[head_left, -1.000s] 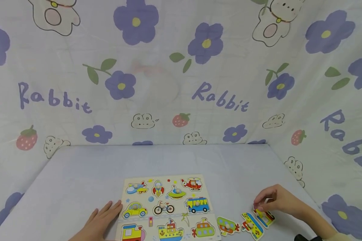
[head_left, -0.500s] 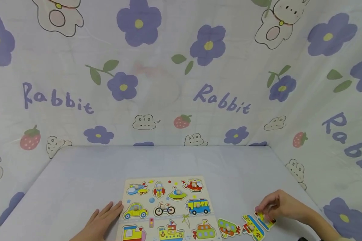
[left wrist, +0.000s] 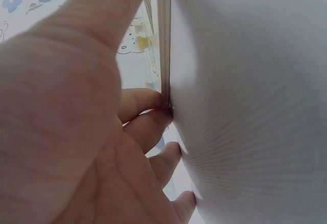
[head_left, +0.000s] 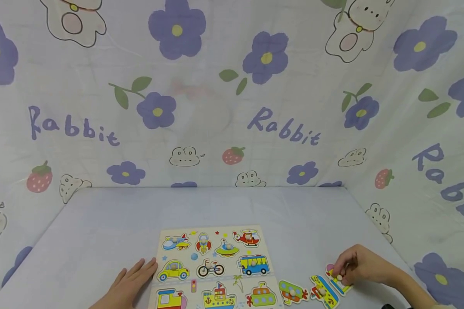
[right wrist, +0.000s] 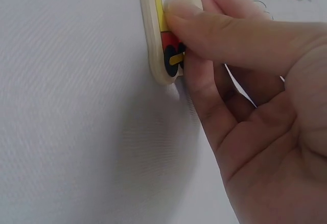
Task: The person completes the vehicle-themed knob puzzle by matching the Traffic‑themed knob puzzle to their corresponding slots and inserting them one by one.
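My right hand (head_left: 357, 266) pinches at a wooden train puzzle piece (right wrist: 164, 25) with a small round knob (right wrist: 194, 0); thumb and fingers are right at the knob. The yellow, red and black face of this piece shows in the right wrist view, partly covered by the thumb. Left of it lie a yellow and blue boat piece (head_left: 324, 292) and a green submarine piece (head_left: 292, 292). My left hand (head_left: 129, 283) lies with fingers spread beside the wooden puzzle board (head_left: 212, 231). In the left wrist view its fingertips touch the edge of the board (left wrist: 164, 45).
Knobbed pieces sit in the board's upper rows, among them a bus (head_left: 254, 264), a bicycle (head_left: 210, 268) and a yellow car (head_left: 173, 271). A printed train, boat and submarine fill the bottom row. Flowered cloth (head_left: 201, 128) walls in the white table (head_left: 112, 219).
My right hand has shifted slightly toward the front, and the train piece has turned a little, so its knob now shows beside the fingers. The left hand stays at the board.
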{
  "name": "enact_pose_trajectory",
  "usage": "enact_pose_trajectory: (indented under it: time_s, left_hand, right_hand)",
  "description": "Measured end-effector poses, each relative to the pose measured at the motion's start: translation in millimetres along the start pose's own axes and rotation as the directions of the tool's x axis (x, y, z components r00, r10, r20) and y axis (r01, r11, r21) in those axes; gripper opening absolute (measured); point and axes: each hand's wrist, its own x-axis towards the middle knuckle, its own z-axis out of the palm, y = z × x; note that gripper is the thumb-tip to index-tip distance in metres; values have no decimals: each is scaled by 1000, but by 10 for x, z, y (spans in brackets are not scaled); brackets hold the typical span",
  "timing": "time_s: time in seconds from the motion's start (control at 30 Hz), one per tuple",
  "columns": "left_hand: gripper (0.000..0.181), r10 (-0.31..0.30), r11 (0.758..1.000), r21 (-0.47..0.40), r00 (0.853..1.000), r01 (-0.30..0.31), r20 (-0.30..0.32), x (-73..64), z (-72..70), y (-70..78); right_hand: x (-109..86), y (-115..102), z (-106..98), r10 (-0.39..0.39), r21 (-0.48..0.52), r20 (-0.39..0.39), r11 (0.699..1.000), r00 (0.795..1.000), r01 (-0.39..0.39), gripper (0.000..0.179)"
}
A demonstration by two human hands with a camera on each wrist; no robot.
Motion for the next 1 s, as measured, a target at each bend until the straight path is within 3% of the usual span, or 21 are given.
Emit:
enact_pose_trajectory:
  time_s: [0.23,0.77,1.0]
  left_hand:
    - [120,12,1000,7,1000,-12,5,6,1,-4]
    - [121,-8,1000,3,1000,8,6,-1,-13,11]
    - [121,-5,1000,-5,1000,5,13,-7,-24,17]
  right_hand:
    - [17,-5,-19,44,-65,-59,997,997,-48,22]
    - [78,-121,-20,151,-151,-202,971,968,-184,21]
    - [108,-153,3,115,-128,-237,981,965,-148,22]
